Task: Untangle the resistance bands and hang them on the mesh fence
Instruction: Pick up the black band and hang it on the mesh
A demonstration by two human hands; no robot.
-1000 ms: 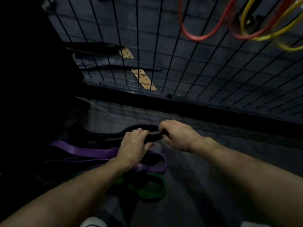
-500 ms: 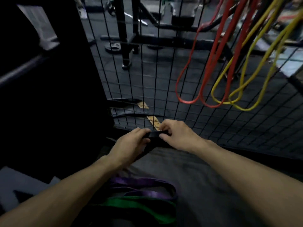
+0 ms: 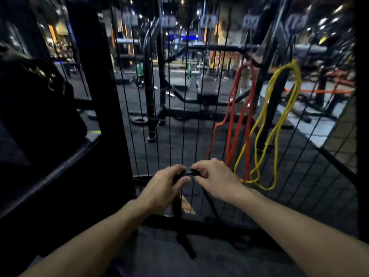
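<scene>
**Black band lifted, two colours already hung**

While the red band [image 3: 233, 124] and yellow band [image 3: 279, 120] already hang on the mesh fence [image 3: 159, 116] at right, the left hand [image 3: 162, 189] and right hand [image 3: 214, 180] pinch the black resistance band [image 3: 188, 172] near the fence, its loop trailing to the floor, not yet hung.

This is a gym. Beyond a black mesh fence [image 3: 179, 96] stand dark steel racks and machine frames [image 3: 151, 76] on a black rubber-tiled floor [image 3: 185, 144], with a padded bench [image 3: 207, 89] among them and a weight plate [image 3: 139, 121] lying flat near the foot of one upright. Red resistance bands [image 3: 233, 120] and yellow resistance bands [image 3: 279, 108] hang in long loops on the fence at the right, and further back, blurred, are more orange and black machines [image 3: 329, 76] under small ceiling lights [image 3: 199, 12].
</scene>
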